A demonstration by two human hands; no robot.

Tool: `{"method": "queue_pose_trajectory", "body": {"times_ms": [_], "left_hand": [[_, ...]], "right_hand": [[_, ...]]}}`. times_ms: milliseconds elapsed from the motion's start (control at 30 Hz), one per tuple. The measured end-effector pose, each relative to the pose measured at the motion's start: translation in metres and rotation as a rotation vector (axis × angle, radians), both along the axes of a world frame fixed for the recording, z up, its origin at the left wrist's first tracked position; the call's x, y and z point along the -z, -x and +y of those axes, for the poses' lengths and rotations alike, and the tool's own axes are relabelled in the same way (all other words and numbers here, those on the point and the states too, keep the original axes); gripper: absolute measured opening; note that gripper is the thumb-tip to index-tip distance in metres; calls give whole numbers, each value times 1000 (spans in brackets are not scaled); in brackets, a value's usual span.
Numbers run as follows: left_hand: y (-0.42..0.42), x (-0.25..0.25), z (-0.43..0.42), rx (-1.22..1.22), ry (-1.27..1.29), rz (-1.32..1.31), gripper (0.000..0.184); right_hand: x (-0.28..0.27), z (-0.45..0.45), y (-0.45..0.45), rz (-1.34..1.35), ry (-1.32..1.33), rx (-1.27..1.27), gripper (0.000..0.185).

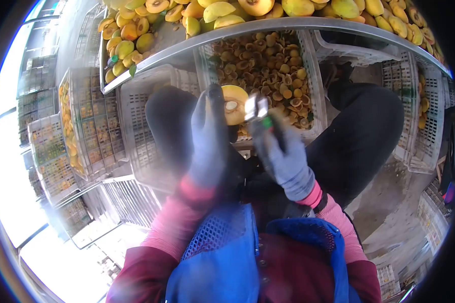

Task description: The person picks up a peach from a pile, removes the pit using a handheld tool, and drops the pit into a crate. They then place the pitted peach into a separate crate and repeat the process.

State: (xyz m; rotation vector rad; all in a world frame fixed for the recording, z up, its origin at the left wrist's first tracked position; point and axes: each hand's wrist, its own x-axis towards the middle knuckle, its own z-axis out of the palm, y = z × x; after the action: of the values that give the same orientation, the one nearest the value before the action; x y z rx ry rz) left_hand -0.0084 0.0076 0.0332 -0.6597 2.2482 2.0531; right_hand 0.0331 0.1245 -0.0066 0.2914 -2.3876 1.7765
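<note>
My left hand, in a grey glove, grips a halved yellow peach. Its cut face is turned up and a pale spot shows at the centre, around the pit. Just to the right, my right hand, gloved too, is wrapped round a small hand tool with a shiny metal head and a dark handle with a green mark. The tool is smeared by motion, so its exact kind is unclear. Its head is close to the peach's right edge; whether they touch I cannot tell.
A metal-rimmed tray heaped with yellow peaches spans the far side. Below it, a plastic crate holds many brown-orange cup-shaped scraps. Stacked crates stand left, another crate right. My knees flank the scrap crate.
</note>
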Motion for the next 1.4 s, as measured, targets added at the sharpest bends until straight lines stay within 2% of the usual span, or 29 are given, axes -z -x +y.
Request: {"method": "queue_pose_trajectory", "body": {"times_ms": [33,100,133,200,333,400,433,500,567,667,767,867,900,967,1000,1067,1100,1200,1233,1267,1300,1333,1400], "left_hand": [[-3,6,-4,16,3,51,31],[-6,28,-17,266,567,489,40],[-11,34,-20,323,680,556,45],[-17,38,-23,409,906,708,59],[-16,21,-6,276,568,515,42],[-15,19,-2,232,510,471,33],[-15,19,-1,237,582,518,29],[-15,17,3,161,482,502,23],[-15,12,10,-1,143,370,21],[-13,13,9,86,317,421,20],[-10,17,10,199,586,542,22],[-13,16,11,162,191,344,21],[-12,19,8,264,391,467,20],[-14,20,5,305,530,450,21],[-9,18,-2,424,537,428,23],[0,15,-16,663,540,387,32],[3,15,-18,668,363,366,32],[2,14,-16,641,234,353,27],[3,15,-18,644,329,355,26],[3,16,-18,649,420,356,24],[3,11,-14,620,393,247,23],[2,10,-12,580,301,182,23],[-1,10,-10,493,124,52,22]], "right_hand": [[-5,1,1,260,-201,-19,13],[-15,0,-3,-59,9,-24,15],[-18,-1,-4,-216,116,-27,16],[-21,0,-5,-189,102,-10,18],[-18,-2,-9,-40,50,28,18],[-18,-2,-9,-34,78,25,19],[-20,-3,-9,-66,132,30,19],[-20,-4,-9,-47,143,60,20],[-12,-7,-10,13,85,88,21],[-2,-8,-13,-29,92,61,24],[3,-8,-16,50,57,127,33],[3,0,-21,-239,183,-79,51],[6,2,-24,-237,142,-74,51],[17,3,-32,-230,60,-65,49],[25,0,-34,-242,101,-70,44],[36,-3,-37,-253,122,-84,37],[38,-4,-37,-250,103,-92,35],[34,-4,-40,-179,-1,-110,34],[38,-6,-40,-136,45,-104,31],[37,-4,-40,-209,136,-124,28],[36,-3,-40,-283,227,-138,26],[24,2,-37,-468,364,-180,23],[6,6,-30,-760,727,-253,20]]}}
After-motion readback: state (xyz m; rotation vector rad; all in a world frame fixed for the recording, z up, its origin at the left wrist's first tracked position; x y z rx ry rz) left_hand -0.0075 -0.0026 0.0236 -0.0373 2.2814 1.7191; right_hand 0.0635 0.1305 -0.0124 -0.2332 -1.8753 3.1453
